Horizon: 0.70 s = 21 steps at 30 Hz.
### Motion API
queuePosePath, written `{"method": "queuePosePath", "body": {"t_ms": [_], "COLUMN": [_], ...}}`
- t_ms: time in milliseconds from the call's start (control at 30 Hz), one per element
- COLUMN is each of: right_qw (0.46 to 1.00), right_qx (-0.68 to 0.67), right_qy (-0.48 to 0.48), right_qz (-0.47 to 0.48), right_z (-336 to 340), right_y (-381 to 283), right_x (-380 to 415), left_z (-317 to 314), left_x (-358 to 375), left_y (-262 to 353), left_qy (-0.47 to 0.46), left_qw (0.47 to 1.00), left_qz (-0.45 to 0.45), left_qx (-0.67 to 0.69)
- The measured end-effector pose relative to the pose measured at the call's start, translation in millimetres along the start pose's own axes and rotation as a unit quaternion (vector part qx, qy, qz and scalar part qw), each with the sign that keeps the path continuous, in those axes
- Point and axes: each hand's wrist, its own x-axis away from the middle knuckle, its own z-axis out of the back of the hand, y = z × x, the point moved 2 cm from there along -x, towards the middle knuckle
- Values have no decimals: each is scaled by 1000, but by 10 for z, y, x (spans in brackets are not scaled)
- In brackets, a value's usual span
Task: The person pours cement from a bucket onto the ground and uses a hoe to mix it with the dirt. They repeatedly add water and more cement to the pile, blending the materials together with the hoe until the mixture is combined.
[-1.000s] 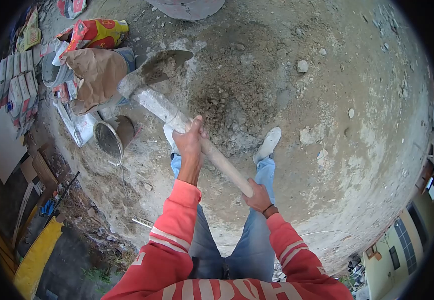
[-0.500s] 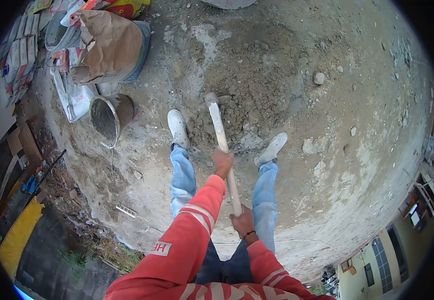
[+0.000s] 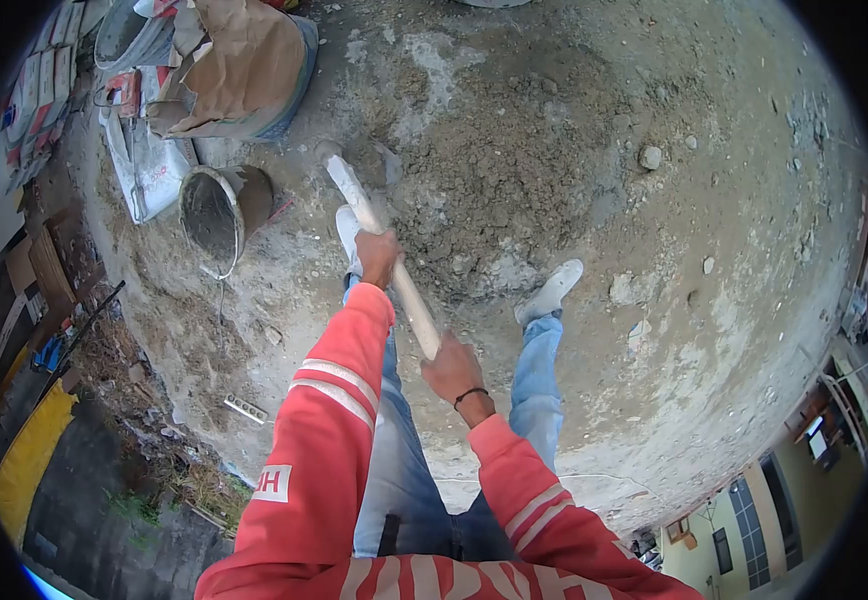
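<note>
While the hoe (image 3: pixel 394 255) is held over the ground (image 3: pixel 694 380) in front of the person, the bucket (image 3: pixel 222 215) and the opened brown paper bag (image 3: pixel 244 70) bound the space on the left, and the left shoe (image 3: pixel 349 235) sits close by the upper handle. The mound of damp, crumbly material (image 3: pixel 514 190) lies just right of the tool head, with the right shoe (image 3: pixel 552 290) at its near right edge. Beyond the mound, to the right, the ground extends broadly, with a pale stone (image 3: pixel 651 157) and smaller fragments scattered on it. The long axis runs diagonally: the head end points forward and to the left, and the butt end points back toward the body and to the right. The handle is straight, pale and wooden, coated whitish near the grey, rounded socket; the blade is too indistinct to define. The grip of the left hand (image 3: pixel 379 258) is closed around the handle at mid-length; that of the right hand (image 3: pixel 454 372) is closed around the butt end. The power strip (image 3: pixel 246 408) lies well apart, at the lower left.
</note>
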Motion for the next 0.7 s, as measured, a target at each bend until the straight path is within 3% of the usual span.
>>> {"method": "queuePosePath", "body": {"t_ms": [33, 167, 233, 267, 333, 433, 500, 567, 700], "right_qw": [999, 997, 991, 996, 999, 998, 999, 998, 985], "right_qx": [8, -7, -78, -66, -39, 63, 40, 24, -33], "right_qy": [-8, -23, -57, -32, -5, 14, 13, 39, 125], "right_qz": [-40, -78, -90, -47, 3, 1, -12, 38, 116], "right_z": [-16, 173, 610, 732, 919, 1191, 1162, 1023, 974], "right_y": [98, 797, 1018, 1195, 1626, 2288, 2770, 2949, 2295], "right_x": [150, 662, 943, 1115, 1480, 1669, 1462, 1106, 292], "left_z": [-157, -655, -820, -848, -972, -1240, -1322, -1268, -1050], "left_x": [122, 712, 1167, 1374, 1697, 2034, 2278, 2498, 2434], "left_y": [-323, -1241, -1157, -1019, -705, -577, -341, 17, 1143], "left_qy": [-44, -89, -98, -100, -83, -98, -91, -77, -124], "left_qw": [996, 991, 986, 986, 937, 927, 935, 967, 935], "left_qz": [68, 90, 136, 136, 240, 246, 227, 124, -94], "left_qx": [-28, -38, 6, 2, 239, 264, 256, 208, 318]}}
